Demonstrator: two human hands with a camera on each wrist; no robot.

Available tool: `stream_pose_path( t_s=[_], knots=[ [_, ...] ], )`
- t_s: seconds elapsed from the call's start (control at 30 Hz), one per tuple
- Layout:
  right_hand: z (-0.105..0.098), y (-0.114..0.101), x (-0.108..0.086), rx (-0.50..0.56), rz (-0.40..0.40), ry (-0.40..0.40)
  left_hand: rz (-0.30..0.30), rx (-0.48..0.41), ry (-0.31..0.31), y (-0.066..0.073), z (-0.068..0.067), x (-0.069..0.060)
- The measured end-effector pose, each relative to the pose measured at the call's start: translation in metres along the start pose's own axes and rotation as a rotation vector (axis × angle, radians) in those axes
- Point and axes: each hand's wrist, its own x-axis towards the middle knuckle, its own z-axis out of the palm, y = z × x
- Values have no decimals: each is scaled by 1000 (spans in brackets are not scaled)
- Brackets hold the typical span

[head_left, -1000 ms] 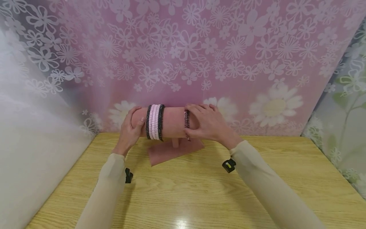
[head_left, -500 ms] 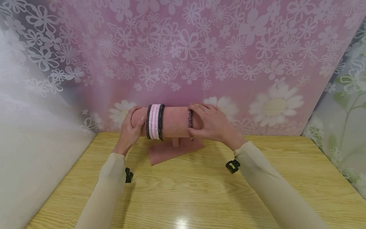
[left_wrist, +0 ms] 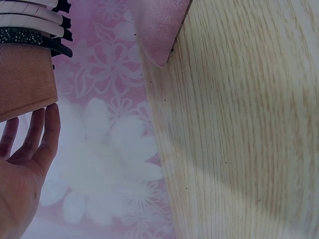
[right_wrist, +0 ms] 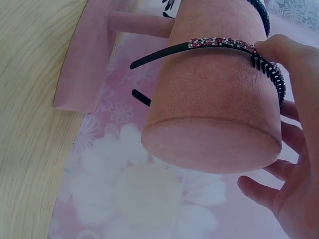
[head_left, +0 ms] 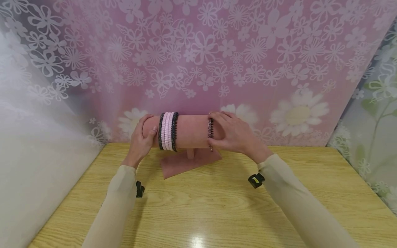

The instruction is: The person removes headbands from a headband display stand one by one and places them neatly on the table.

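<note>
The jeweled headband [head_left: 210, 129] has slid along toward the right end of the padded cylinder [head_left: 192, 131] over the last second, and your right hand [head_left: 236, 133] has travelled with it. It now sits around the cylinder close to that end. The right wrist view shows its two black tips poking out past the underside, with the round end face just beyond. Your thumb presses the jeweled band while your fingers reach behind the cylinder, so you have the headband held between them, though their far contact is partly hidden.

What that means, as I judge it: you have opened a wider bare stretch between this headband and the row on the left, and little padding remains outside it. Your left hand [head_left: 141, 140] has kept its place, clamped around the left end, apparently steadying the cylinder. Your hands are well apart.

That row hasn't visibly shifted: pale pink headbands [head_left: 167, 131] packed side by side, a left dark headband [head_left: 161, 132] and a right dark headband [head_left: 175, 132] flanking them. Beneath, the post [head_left: 190, 154] rises from the base [head_left: 183, 166], which lies askew on the counter [head_left: 198, 203], before the flowered backdrop [head_left: 192, 79].
</note>
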Motion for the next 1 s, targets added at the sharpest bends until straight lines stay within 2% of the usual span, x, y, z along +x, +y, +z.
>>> stream_pose_path(
  t_s=[0.63, 1.0],
  knots=[
    [-2, 8, -13, 35, 58, 22, 10, -13, 0, 2, 0, 0],
    [0, 13, -20, 69, 25, 72, 5, -8, 4, 1, 1, -1]
  ],
)
